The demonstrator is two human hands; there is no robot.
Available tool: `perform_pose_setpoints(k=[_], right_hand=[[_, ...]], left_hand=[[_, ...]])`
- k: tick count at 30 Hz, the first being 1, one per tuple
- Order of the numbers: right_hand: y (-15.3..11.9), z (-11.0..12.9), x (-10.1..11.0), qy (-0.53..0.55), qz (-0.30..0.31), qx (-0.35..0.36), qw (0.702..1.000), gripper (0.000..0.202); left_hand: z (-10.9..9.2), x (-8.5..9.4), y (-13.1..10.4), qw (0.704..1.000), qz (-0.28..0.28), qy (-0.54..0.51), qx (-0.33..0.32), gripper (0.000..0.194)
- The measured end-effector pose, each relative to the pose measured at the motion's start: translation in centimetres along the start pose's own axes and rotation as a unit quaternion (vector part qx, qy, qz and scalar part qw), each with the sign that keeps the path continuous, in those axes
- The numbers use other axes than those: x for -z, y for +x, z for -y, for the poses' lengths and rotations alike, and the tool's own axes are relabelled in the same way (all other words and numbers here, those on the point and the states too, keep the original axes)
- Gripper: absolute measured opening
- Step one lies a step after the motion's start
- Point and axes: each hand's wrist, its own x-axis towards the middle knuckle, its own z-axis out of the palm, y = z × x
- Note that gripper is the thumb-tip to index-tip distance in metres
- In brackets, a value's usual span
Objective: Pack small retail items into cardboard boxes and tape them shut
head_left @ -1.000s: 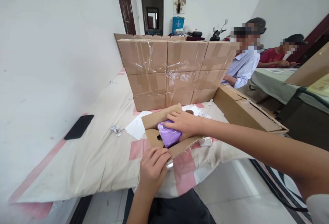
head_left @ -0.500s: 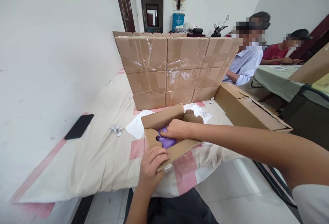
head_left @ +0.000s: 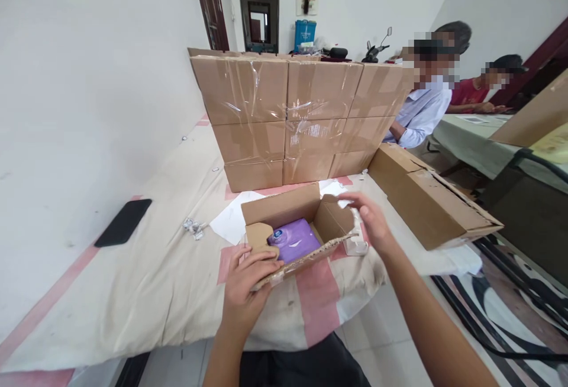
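An open cardboard box (head_left: 284,202) lies on the cloth-covered table, with a purple packet (head_left: 296,241) inside at its left part. My left hand (head_left: 248,274) grips the box's near left corner, its fingers over the flap and edge. At the box's right end is my right hand (head_left: 366,215), fingers apart and stretched out beside the flap, with nothing held. A small white box (head_left: 356,245) sits below it, partly hidden behind the carton's edge.
Taped cardboard boxes (head_left: 252,91) stand stacked behind. A long carton (head_left: 426,197) lies at the right, a black phone (head_left: 124,222) at the left. White paper (head_left: 233,219) and crumpled clear pieces (head_left: 193,228) lie nearby. Two people sit at the back right.
My right hand has come out of the box and moved to its right end. The purple packet now lies flat and uncovered. The view has shifted slightly.
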Motion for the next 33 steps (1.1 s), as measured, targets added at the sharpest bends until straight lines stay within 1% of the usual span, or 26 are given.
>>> perform_pose_setpoints(k=[1,2,3,4,5,6,7,8,9,10,11,12,13,14,15,16,17,18,19,20,23,29,33], right_hand=[[-1.1,-1.3,-0.9,0.029,0.047,-0.012,0.998,0.067],[-1.9,-2.5,-2.0,0.050,0.067,-0.019,0.996,0.077],[-2.6,-3.3,-3.2,0.061,0.072,-0.030,0.995,0.079],[-3.0,-3.9,-4.3,0.065,0.061,-0.039,0.995,0.074],[-3.2,-4.3,-5.3,0.066,0.035,-0.046,0.996,0.065],[-3.3,-4.4,-6.2,0.066,0.008,-0.053,0.996,0.054],[-3.1,-4.4,-6.8,0.069,-0.016,-0.056,0.996,0.050],[-2.9,-4.3,-7.2,0.072,-0.030,-0.054,0.995,0.055],[-2.6,-4.2,-7.5,0.075,-0.031,-0.052,0.995,0.065],[-2.3,-4.1,-7.6,0.075,-0.019,-0.049,0.996,0.074],[-2.0,-4.1,-7.7,0.071,0.001,-0.048,0.996,0.081],[-1.8,-4.1,-7.8,0.065,0.013,-0.045,0.997,0.085],[-1.6,-4.1,-7.9,0.059,0.009,-0.039,0.997,0.084],[-1.5,-4.2,-8.0,0.056,-0.008,-0.029,0.998,0.078],[-1.5,-4.3,-8.1,0.053,-0.035,-0.014,0.998,0.067],[-1.5,-4.4,-8.2,0.050,-0.062,0.001,0.997,0.054],[-1.5,-4.5,-8.3,0.046,-0.082,0.014,0.995,0.041],[-1.5,-4.5,-8.3,0.041,-0.093,0.023,0.995,0.033],[-1.5,-4.5,-8.4,0.037,-0.095,0.028,0.994,0.029],[-1.5,-4.6,-8.4,0.032,-0.094,0.029,0.995,0.029],[-1.5,-4.5,-8.3,0.020,-0.082,0.029,0.996,0.031],[-1.6,-4.3,-8.1,-0.009,-0.054,0.017,0.998,0.036],[-1.8,-4.3,-8.1,0.000,-0.047,0.027,0.999,0.034]], left_hand=[[0.2,-0.1,-0.1,1.000,-0.005,-0.011,0.004,0.017],[0.4,-0.2,-0.2,0.999,-0.022,-0.020,0.022,0.016],[0.6,-0.4,-0.3,0.997,-0.050,-0.027,0.058,0.019],[0.7,-0.6,-0.4,0.990,-0.081,-0.032,0.109,0.024],[0.9,-0.7,-0.4,0.979,-0.104,-0.037,0.170,0.032],[1.2,-0.8,-0.2,0.964,-0.118,-0.049,0.231,0.042],[1.5,-0.8,-0.1,0.949,-0.122,-0.071,0.283,0.053],[1.9,-0.8,0.2,0.935,-0.115,-0.103,0.320,0.064],[2.3,-0.6,0.5,0.924,-0.104,-0.138,0.341,0.075],[2.8,-0.4,0.8,0.916,-0.098,-0.168,0.351,0.085],[3.2,-0.1,1.2,0.911,-0.098,-0.189,0.354,0.092],[3.7,0.2,1.4,0.911,-0.100,-0.195,0.349,0.094],[4.1,0.6,1.6,0.918,-0.093,-0.188,0.337,0.090],[4.4,1.0,1.8,0.929,-0.076,-0.170,0.320,0.079],[4.7,1.4,1.9,0.941,-0.048,-0.147,0.300,0.062],[4.9,1.9,1.9,0.952,-0.011,-0.121,0.282,0.043],[5.0,2.3,1.9,0.959,0.028,-0.096,0.266,0.030],[5.1,2.6,1.8,0.963,0.061,-0.075,0.253,0.026],[5.0,2.9,1.8,0.964,0.083,-0.060,0.245,0.029],[4.9,3.2,1.8,0.965,0.093,-0.052,0.241,0.033],[4.5,3.5,1.8,0.965,0.109,-0.038,0.234,0.042],[4.2,3.9,1.9,0.962,0.154,0.010,0.223,0.042],[4.3,4.3,1.9,0.956,0.180,0.021,0.229,0.042]])
